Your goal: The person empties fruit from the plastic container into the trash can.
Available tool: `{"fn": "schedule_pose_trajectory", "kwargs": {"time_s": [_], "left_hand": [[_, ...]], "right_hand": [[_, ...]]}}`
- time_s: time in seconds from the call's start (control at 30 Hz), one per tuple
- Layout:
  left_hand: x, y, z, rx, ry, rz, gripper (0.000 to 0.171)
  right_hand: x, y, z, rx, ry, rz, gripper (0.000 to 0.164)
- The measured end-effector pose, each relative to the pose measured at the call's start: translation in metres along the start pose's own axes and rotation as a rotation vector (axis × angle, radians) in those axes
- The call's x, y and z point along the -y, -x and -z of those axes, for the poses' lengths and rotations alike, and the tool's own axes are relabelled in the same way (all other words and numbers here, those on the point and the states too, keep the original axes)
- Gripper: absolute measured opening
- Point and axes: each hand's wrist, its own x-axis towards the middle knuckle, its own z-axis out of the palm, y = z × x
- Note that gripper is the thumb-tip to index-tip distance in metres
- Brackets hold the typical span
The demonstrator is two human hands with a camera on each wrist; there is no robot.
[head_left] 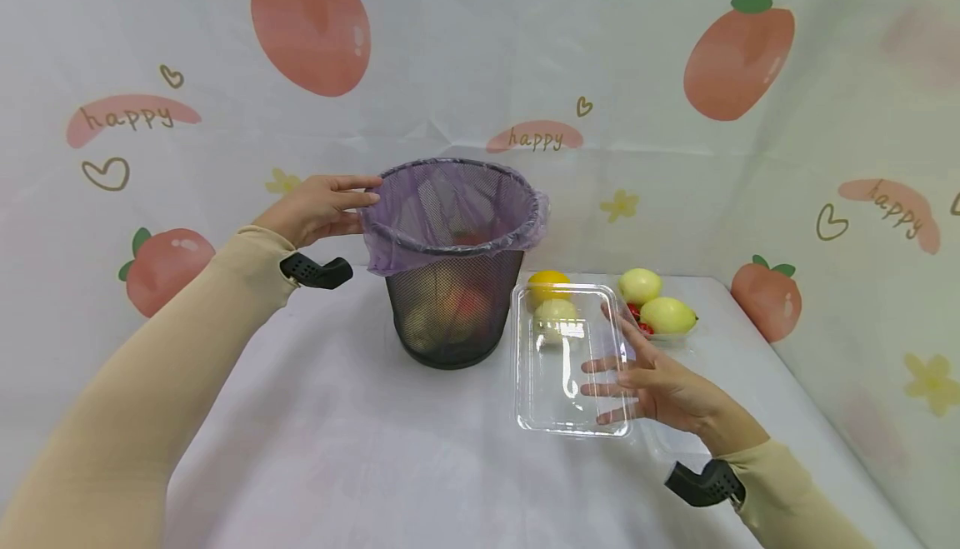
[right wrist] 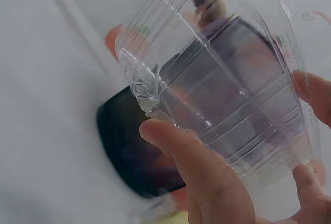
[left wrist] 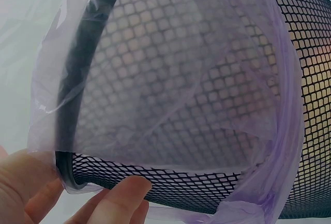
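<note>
A black mesh trash bin stands upright, lined with a thin purple plastic bag folded over its rim. My left hand holds the bin's left rim, with thumb and fingers on either side of it in the left wrist view. With its fingers spread around the edge, my right hand grips a clear plastic container, tilted up beside the bin. In the right wrist view the thumb lies along one side of the container and fingers on the other. Blurred reddish and yellowish shapes show through the mesh.
Behind the container are an orange fruit and a pale round fruit. To the right, a yellow-green fruit, a lemon and small red fruits sit together. A printed cloth hangs behind the white table.
</note>
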Motion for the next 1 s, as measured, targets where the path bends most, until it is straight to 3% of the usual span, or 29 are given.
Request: {"fn": "schedule_pose_trajectory", "kwargs": {"time_s": [0.3, 0.47, 1.0], "left_hand": [[0.0, 0.0, 0.0, 0.009, -0.026, -0.008, 0.057], [0.0, -0.001, 0.001, 0.007, -0.043, -0.008, 0.058], [0.001, -0.002, 0.001, 0.009, -0.053, -0.007, 0.058]], "right_hand": [[-0.027, 0.0, 0.003, -0.067, -0.016, -0.153, 0.085], [-0.034, -0.004, 0.006, -0.062, -0.032, -0.194, 0.085], [-0.047, -0.012, 0.008, -0.188, 0.043, -0.317, 0.09]]}}
